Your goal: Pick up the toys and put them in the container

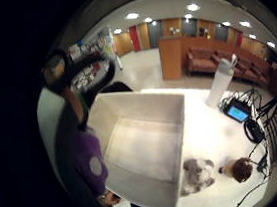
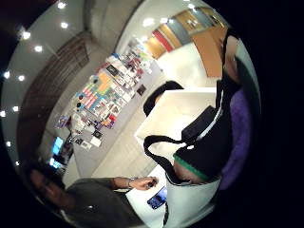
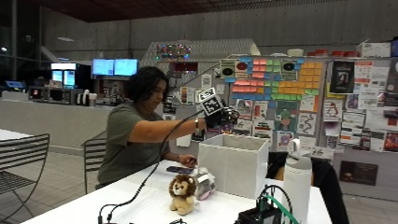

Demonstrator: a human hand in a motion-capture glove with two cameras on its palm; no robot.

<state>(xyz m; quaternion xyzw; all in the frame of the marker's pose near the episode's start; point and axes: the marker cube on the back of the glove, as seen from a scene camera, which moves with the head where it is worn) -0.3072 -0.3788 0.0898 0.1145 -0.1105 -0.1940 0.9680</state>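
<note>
My gloved right hand (image 3: 221,116) is raised over the open top of the white fabric container (image 3: 231,169). Its fingers are curled round a purple toy (image 1: 90,162) with black and green parts (image 2: 204,147), which hangs close to the palm above the box. The palm views look down into the container (image 1: 146,148), whose floor is bare. A lion plush (image 3: 182,192) stands on the white table in front of the box, with a grey and white plush (image 3: 204,183) just behind it. Both plush toys lie beside the box: the grey one (image 1: 198,173) and the lion (image 1: 241,168).
The bare left hand (image 3: 187,161) rests by a phone (image 3: 179,170) on the table (image 3: 149,205). A tall white bottle (image 3: 297,179) stands right of the box. A black device with cables (image 3: 258,214) sits at the table's near edge. Metal chairs (image 3: 22,158) stand to the left.
</note>
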